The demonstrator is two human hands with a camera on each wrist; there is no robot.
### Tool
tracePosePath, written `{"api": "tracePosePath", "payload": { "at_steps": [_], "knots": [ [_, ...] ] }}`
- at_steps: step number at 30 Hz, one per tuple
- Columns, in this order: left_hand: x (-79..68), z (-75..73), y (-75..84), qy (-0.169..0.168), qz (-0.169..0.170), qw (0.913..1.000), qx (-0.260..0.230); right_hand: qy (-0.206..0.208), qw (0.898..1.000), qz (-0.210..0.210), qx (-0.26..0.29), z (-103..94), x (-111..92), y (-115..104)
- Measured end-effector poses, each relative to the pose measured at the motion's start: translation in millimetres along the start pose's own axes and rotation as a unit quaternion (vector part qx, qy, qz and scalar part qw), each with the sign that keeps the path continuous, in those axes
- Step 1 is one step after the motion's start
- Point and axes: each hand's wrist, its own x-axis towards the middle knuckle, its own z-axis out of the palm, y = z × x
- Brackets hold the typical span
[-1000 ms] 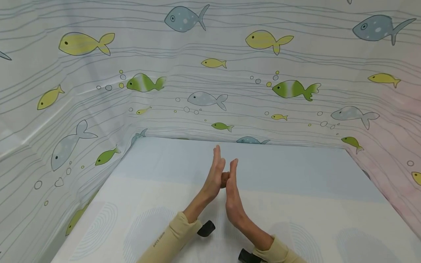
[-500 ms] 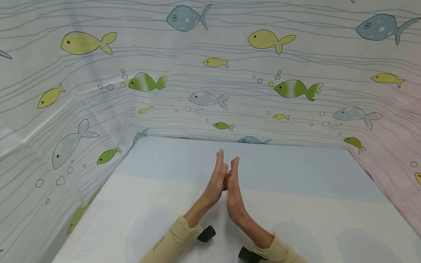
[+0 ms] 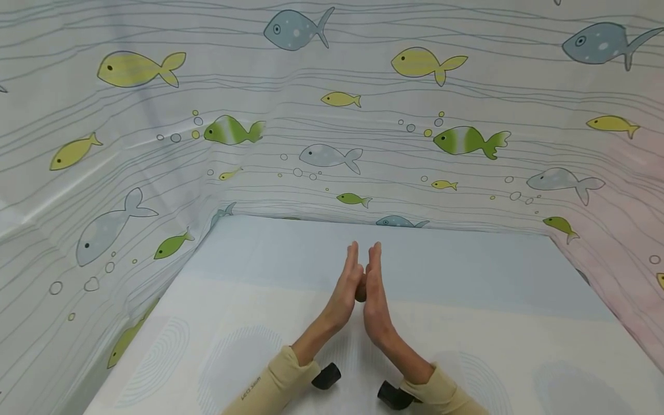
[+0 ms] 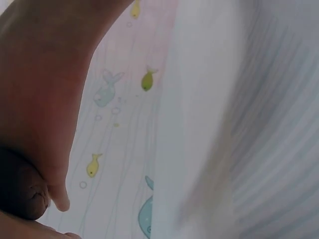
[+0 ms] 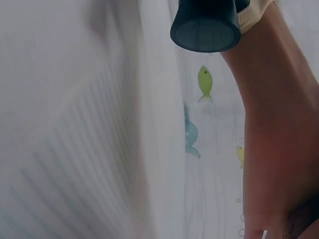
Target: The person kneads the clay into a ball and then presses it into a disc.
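Between my two palms sits a brown, rounded lump [image 3: 361, 290], mostly covered by the hands in the head view. My left hand [image 3: 344, 295] presses it from the left, fingers straight and pointing away from me. From the other side my right hand [image 3: 376, 300] presses with straight fingers too. The fingertips of both hands stand about level, a narrow gap between them. In the left wrist view the lump's end [image 4: 36, 198] looks smooth at its edge and creased in the middle.
Below the hands spreads a white and pale blue covered table [image 3: 249, 300]. Fish-printed curtains [image 3: 332, 127] surround its back and sides. Black wrist cameras, one by the left sleeve [image 3: 327, 376] and one by the right [image 3: 395, 395], hang over the table.
My left hand has slid back toward me and slightly right, while my right hand has moved a little forward and right. The brown lump between them has shifted slightly right.
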Motion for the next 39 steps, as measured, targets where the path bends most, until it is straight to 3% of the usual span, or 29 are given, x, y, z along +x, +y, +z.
{"api": "tracePosePath", "payload": {
  "at_steps": [14,22,29,39],
  "knots": [
    [-4.2,8.9,4.3,-0.021,0.015,0.9996,0.006,0.038,0.999,-0.007,0.028,-16.2,19,9],
    [-5.5,12.0,13.4,-0.029,0.023,0.999,0.025,0.059,0.997,0.026,0.039,-23.7,23,16],
    [-2.2,10.9,22.7,-0.018,0.041,0.998,0.044,0.05,0.998,0.03,0.037,-21.6,18,19],
    [5.3,6.8,30.0,0.007,0.037,0.9985,0.04,0.023,0.999,0.019,0.023,-11.6,7,12]
  ]
}}
